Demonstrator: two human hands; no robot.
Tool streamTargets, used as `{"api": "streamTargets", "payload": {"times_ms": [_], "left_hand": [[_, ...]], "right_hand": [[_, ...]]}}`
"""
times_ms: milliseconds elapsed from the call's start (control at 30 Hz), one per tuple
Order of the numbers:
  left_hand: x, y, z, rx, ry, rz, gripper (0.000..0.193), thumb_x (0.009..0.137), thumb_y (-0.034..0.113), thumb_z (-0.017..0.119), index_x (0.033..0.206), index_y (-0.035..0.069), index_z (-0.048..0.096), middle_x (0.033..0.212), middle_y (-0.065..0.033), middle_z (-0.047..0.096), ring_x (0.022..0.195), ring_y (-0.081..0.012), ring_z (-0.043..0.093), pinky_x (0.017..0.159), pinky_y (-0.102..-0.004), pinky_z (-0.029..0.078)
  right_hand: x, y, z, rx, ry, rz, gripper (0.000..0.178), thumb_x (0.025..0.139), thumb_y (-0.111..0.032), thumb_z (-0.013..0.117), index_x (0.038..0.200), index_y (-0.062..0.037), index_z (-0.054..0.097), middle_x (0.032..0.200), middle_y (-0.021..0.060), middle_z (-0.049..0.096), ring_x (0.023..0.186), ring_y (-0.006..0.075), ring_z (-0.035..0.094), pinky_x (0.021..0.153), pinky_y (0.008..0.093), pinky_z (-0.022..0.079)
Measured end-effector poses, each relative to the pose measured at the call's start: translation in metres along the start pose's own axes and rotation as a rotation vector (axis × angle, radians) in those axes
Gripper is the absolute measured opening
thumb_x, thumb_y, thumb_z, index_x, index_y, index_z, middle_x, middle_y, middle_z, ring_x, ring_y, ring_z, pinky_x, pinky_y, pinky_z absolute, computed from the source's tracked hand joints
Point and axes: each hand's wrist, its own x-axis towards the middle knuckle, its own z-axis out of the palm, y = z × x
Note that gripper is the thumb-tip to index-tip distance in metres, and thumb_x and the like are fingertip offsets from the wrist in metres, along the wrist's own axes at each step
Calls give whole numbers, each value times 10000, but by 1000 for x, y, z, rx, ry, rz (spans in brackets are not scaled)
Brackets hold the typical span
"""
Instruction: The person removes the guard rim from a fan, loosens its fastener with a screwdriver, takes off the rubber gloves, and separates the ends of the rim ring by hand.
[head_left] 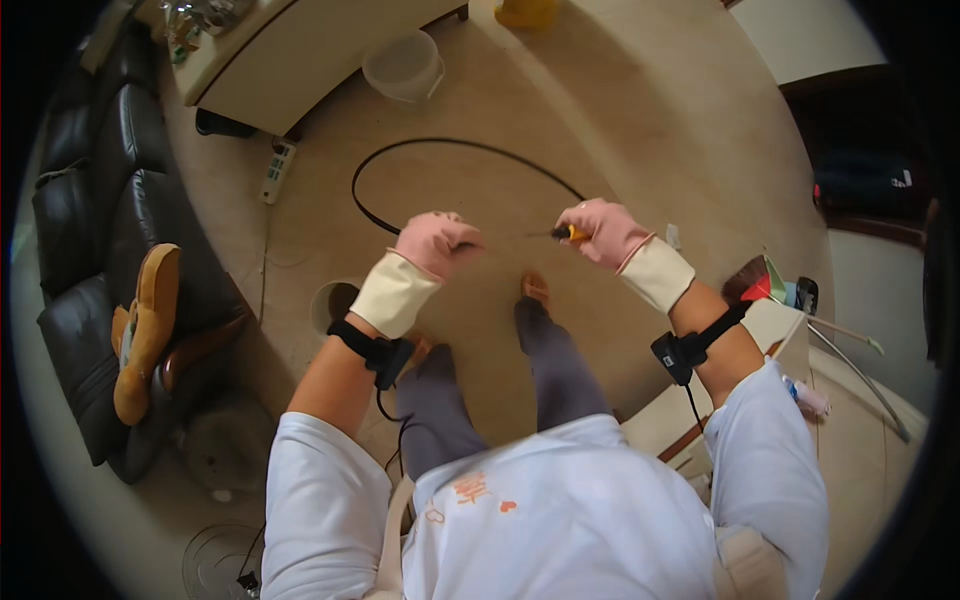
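Observation:
Both my hands wear pink rubber gloves with cream cuffs. A stiff black cable (430, 140) arcs over the floor in a wide loop, running from one glove to the other. My left hand (436, 245) is closed in a fist round one end of it. In the closed fingers of my right hand (605, 233) is a screwdriver (568, 233) with a yellow and black handle, its thin shaft pointing left toward my other hand. The cable's other end meets the right glove; whether the fingers grip it too, I cannot tell.
A clear plastic bucket (403, 68) stands by the cabinet (290, 75). A white power strip (278, 172) lies near the black leather sofa (135, 130). A small bin (333, 306) is by my left forearm. A red dustpan (765, 283) stands at right.

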Motion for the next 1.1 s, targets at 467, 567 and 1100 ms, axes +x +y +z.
{"api": "streamTargets", "payload": {"times_ms": [467, 567, 1100], "left_hand": [[-68, -217, 383, 306, -346, -175, 130, 752, 156, 624, 863, 148, 692, 893, -99, 695, 834, -323, 696, 677, -444, 553], [-80, -251, 416, 302, -356, -211, 163, 705, 140, 660, 866, 146, 685, 883, -105, 688, 835, -330, 694, 664, -447, 555], [-102, -271, 403, -303, -250, -532, 336, 872, 244, 717, 1184, 120, 697, 1176, -108, 721, 1042, -294, 695, 864, -418, 563]], "right_hand": [[126, 290, 343, -512, -615, -240, 134, 846, -138, 614, 898, -128, 738, 945, 101, 727, 964, 318, 696, 763, 442, 579], [143, 313, 387, -544, -636, -242, 123, 846, -133, 611, 873, -108, 728, 923, 107, 722, 957, 323, 696, 760, 451, 574], [132, 326, 386, -506, -531, -435, 250, 814, -211, 681, 1032, -88, 696, 979, 115, 712, 1025, 312, 669, 854, 425, 532]]}}
